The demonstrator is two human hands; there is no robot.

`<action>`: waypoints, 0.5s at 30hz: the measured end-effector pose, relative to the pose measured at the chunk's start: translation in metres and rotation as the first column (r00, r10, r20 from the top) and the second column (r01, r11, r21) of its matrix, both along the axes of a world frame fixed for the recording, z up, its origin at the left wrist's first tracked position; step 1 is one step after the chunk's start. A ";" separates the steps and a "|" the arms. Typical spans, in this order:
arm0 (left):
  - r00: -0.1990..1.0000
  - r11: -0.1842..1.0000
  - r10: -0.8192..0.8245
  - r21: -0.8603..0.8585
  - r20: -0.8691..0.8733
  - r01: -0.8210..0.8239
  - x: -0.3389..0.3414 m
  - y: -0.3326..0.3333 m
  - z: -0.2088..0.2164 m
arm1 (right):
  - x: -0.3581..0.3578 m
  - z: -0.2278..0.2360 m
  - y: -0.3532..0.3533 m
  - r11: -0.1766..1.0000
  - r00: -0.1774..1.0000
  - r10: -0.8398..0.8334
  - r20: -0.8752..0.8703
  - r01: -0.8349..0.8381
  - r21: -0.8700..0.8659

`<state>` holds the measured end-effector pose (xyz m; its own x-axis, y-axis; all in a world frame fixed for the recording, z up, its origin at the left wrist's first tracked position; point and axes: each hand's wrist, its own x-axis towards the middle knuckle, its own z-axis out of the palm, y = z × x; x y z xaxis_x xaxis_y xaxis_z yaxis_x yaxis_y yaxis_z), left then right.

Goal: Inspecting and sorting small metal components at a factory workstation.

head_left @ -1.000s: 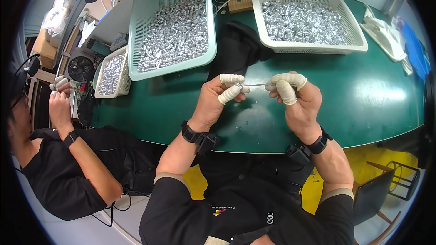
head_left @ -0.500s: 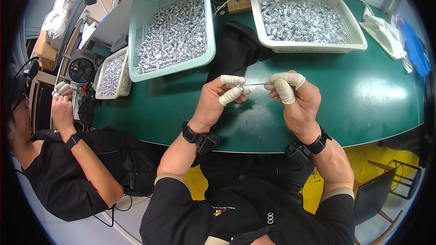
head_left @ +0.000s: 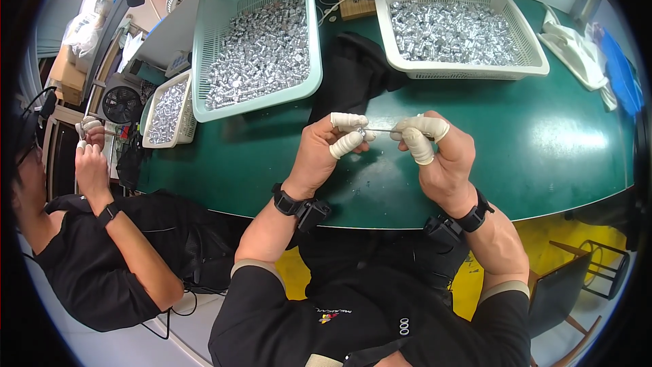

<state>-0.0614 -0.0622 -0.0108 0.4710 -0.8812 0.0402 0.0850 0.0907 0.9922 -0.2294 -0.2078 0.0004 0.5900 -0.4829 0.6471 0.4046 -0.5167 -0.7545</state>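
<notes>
Silvery and small, a metal piece [head_left: 363, 134] sits pinched in the left hand [head_left: 319, 148] mid-frame; the right hand [head_left: 445, 155] pinches a thin metal rod [head_left: 382, 130] that reaches toward it and could slip if pushed askew; a white plastic basket [head_left: 468, 73] stands upper right.

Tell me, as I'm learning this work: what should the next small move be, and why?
Perhaps steady the left hand and gently nudge the thin grey metal rod leftward with the right hand: it runs between both hands, and the left pinches a small silvery metal piece at its left end; their exact contact is unclear.
</notes>
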 end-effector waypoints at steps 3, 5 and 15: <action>1.000 1.000 0.002 -0.002 0.013 -0.002 0.001 0.001 -0.002 | -0.001 0.004 0.003 0.989 1.000 0.025 -0.013 -0.023 0.147; 1.000 1.000 0.001 0.000 0.023 -0.001 0.002 0.001 -0.003 | 0.000 0.006 0.005 0.975 0.999 0.040 -0.017 -0.035 0.218; 0.991 0.999 0.001 0.048 0.137 -0.007 -0.005 -0.006 0.008 | 0.003 0.007 0.008 0.915 0.963 0.155 -0.220 -0.056 0.400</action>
<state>-0.0666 -0.0685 -0.0028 0.4677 -0.8817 0.0622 -0.0522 0.0427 0.9977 -0.2266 -0.1996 0.0079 0.7654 -0.5917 0.2532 0.2202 -0.1290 -0.9669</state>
